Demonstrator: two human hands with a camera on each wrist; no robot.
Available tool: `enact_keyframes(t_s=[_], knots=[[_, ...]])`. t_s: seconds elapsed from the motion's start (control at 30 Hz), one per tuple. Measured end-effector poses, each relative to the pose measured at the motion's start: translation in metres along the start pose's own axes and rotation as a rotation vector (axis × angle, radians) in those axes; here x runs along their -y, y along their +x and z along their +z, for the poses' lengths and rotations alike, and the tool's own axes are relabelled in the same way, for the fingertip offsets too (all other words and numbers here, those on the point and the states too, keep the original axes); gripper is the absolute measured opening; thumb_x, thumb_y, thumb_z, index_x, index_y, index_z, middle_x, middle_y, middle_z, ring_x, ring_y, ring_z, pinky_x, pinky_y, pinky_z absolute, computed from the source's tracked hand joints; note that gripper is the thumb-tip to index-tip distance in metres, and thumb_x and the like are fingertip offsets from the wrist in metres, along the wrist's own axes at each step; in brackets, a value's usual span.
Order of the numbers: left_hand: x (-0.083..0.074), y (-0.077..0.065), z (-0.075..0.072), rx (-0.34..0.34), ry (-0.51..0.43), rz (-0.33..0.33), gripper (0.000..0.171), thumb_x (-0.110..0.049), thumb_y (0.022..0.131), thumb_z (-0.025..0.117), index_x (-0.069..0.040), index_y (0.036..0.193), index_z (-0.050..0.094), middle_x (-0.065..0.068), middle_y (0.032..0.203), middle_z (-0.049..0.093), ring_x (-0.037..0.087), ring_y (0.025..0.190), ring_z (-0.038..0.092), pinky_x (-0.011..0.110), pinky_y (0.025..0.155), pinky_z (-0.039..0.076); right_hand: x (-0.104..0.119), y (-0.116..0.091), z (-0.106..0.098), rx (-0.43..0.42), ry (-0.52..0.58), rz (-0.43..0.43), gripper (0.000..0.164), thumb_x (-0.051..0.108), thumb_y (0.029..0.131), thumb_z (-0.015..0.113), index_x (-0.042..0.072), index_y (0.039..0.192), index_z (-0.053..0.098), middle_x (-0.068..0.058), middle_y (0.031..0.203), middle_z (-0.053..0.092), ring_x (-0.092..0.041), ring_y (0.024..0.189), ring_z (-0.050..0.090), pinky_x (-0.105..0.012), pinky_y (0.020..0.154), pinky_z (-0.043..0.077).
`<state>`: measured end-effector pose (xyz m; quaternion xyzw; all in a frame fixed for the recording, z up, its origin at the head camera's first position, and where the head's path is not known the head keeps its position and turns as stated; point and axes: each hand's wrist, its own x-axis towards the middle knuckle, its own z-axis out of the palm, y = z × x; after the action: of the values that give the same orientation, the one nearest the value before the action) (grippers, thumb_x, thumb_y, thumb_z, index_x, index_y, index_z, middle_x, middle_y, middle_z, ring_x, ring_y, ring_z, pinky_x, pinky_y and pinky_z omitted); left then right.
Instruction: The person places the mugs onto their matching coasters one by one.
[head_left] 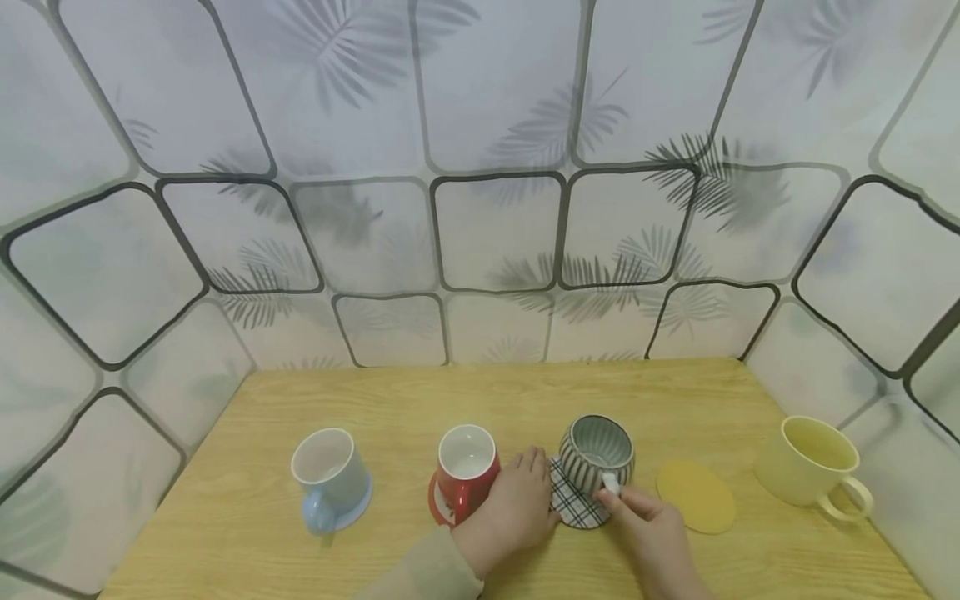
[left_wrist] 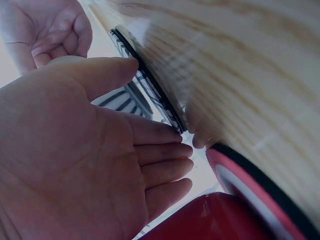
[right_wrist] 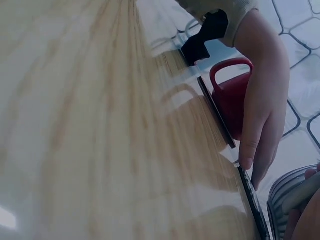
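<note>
In the head view, my right hand (head_left: 654, 533) pinches the handle of a grey-striped mug (head_left: 579, 465). The mug is close over a round black-and-white plaid coaster (head_left: 576, 507) and overlaps its upper right part. My left hand (head_left: 521, 498) lies at the coaster's left side, fingers straight and pointing away from me. In the left wrist view, the thumb and index fingertip meet the edge of the plaid coaster (left_wrist: 152, 85). Just left of that hand, a red mug (head_left: 480, 482) sits on a red coaster (head_left: 437, 504), partly hidden by the wrist.
At the left, a light blue mug (head_left: 343, 477) stands on a blue coaster (head_left: 364, 503). A yellow coaster (head_left: 697, 497) lies right of my right hand. Farther right, a yellow mug (head_left: 783, 468) stands directly on the wooden table (head_left: 405, 392). Patterned fabric (head_left: 495, 233) walls the back and sides.
</note>
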<state>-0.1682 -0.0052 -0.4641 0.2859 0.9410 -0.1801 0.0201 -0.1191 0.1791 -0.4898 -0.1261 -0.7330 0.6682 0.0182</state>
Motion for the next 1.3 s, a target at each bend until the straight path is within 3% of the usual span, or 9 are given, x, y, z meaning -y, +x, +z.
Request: enact_keyframes(t_s=[0.47, 0.8, 1.1, 1.3], knots=[[0.000, -0.001, 0.002, -0.039, -0.007, 0.002, 0.072, -0.063, 0.102, 0.056, -0.013, 0.154, 0.056, 0.003, 0.161, 0.055, 0.016, 0.151, 0.050, 0.028, 0.123, 0.045, -0.003, -0.007, 0.009, 0.002, -0.008, 0.020, 0.030, 0.014, 0.096, 0.079, -0.006, 0.117, 0.077, 0.017, 0.094, 0.077, 0.002, 0.094, 0.064, -0.010, 0.086, 0.048], [0.000, 0.000, 0.003, -0.048, -0.016, -0.005, 0.073, -0.064, 0.100, 0.058, -0.012, 0.152, 0.059, 0.004, 0.160, 0.056, 0.017, 0.151, 0.051, 0.028, 0.122, 0.046, -0.008, -0.008, 0.013, 0.034, -0.025, 0.026, 0.033, 0.019, 0.098, 0.079, -0.004, 0.121, 0.076, -0.001, 0.116, 0.082, 0.011, 0.102, 0.065, -0.003, 0.089, 0.043], [-0.005, 0.000, 0.005, -0.037, 0.043, -0.039, 0.072, -0.067, 0.101, 0.055, -0.016, 0.152, 0.059, 0.000, 0.162, 0.054, 0.014, 0.152, 0.048, 0.027, 0.124, 0.043, -0.008, -0.010, 0.015, 0.042, -0.028, 0.017, 0.030, 0.017, 0.097, 0.079, -0.005, 0.118, 0.077, 0.003, 0.112, 0.083, 0.011, 0.102, 0.066, -0.005, 0.090, 0.046], [-0.007, -0.001, 0.001, -0.014, 0.066, -0.054, 0.070, -0.068, 0.102, 0.052, -0.019, 0.152, 0.060, -0.002, 0.163, 0.052, 0.012, 0.154, 0.046, 0.027, 0.125, 0.041, -0.007, -0.014, 0.017, 0.029, -0.023, -0.004, 0.021, 0.012, 0.095, 0.080, -0.004, 0.108, 0.081, 0.002, 0.103, 0.083, 0.005, 0.098, 0.068, -0.009, 0.089, 0.048]])
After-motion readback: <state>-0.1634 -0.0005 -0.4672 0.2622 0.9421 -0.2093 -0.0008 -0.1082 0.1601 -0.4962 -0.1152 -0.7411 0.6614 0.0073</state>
